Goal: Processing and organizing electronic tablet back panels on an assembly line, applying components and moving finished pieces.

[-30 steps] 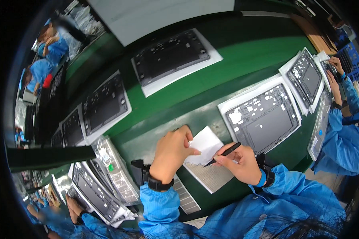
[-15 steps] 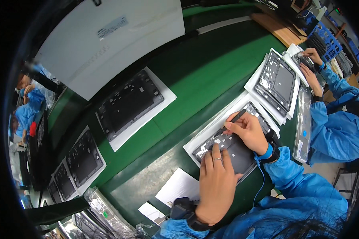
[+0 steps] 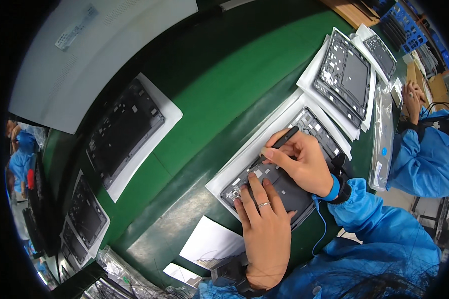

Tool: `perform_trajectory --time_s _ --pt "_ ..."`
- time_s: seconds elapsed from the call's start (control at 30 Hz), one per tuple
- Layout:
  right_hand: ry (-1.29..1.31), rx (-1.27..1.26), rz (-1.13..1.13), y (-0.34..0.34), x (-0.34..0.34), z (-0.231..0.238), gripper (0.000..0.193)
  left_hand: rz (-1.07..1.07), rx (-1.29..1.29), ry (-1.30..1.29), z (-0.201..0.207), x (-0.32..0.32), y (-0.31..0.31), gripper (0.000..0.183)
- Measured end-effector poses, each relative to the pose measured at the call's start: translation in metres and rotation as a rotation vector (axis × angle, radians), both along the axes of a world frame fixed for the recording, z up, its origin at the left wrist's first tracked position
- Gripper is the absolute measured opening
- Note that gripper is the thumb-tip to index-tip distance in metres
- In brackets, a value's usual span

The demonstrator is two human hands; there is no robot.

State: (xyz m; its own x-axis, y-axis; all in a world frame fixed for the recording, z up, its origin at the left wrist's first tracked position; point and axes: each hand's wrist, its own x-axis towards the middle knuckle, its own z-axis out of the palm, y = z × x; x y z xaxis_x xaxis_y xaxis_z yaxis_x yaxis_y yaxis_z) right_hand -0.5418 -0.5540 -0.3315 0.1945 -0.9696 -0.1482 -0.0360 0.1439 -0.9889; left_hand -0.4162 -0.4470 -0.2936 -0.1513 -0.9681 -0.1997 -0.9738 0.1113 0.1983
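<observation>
Before me a dark tablet housing (image 3: 294, 192) with small white and silver patches lies on white foam sheets (image 3: 219, 180). My left hand (image 3: 267, 224) rests on its lower left part, fingers stretched out and a ring on one of them. Over the housing's middle, my right hand (image 3: 304, 162) grips a slim black pen-like tool (image 3: 286, 137). The tool slants down to the left, its thin tip close to the housing's upper edge near my left fingertips. Whether the tip touches, I cannot tell. A blue wrist strap (image 3: 334, 189) with a cord is on my right wrist.
More housings (image 3: 344, 74) lie stacked on white sheets at the right. Another housing (image 3: 127, 132) lies across the green bench (image 3: 204, 114), with several more at far left. White paper (image 3: 209, 241) is beside my left wrist. A co-worker's hands (image 3: 412, 99) are at the right.
The view has shifted, so the bench things sit differently in it. My left hand stays on the housing and my right keeps the tool. The co-worker's hands have come off their housing, together.
</observation>
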Motion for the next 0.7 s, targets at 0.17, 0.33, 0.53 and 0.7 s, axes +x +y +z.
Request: perform_trajectory --time_s 0.17,0.33,0.53,0.7 --pt "0.022 0.019 0.009 0.0004 0.0021 0.0024 0.018 0.007 0.016 -0.013 -0.0002 0.0008 0.0008 0.085" --pt "0.023 0.019 -0.002 -0.0005 0.0013 -0.0004 0.018 0.022 0.006 0.106 -0.0006 0.0001 -0.0016 0.089" --pt "0.036 0.013 0.002 -0.0021 0.0012 -0.0013 0.018 0.017 0.001 0.101 -0.0005 0.0003 -0.0027 0.09" --pt "0.051 0.003 0.011 -0.0031 0.0012 0.0004 0.018 -0.003 0.023 -0.009 -0.0011 -0.0007 -0.0037 0.085"
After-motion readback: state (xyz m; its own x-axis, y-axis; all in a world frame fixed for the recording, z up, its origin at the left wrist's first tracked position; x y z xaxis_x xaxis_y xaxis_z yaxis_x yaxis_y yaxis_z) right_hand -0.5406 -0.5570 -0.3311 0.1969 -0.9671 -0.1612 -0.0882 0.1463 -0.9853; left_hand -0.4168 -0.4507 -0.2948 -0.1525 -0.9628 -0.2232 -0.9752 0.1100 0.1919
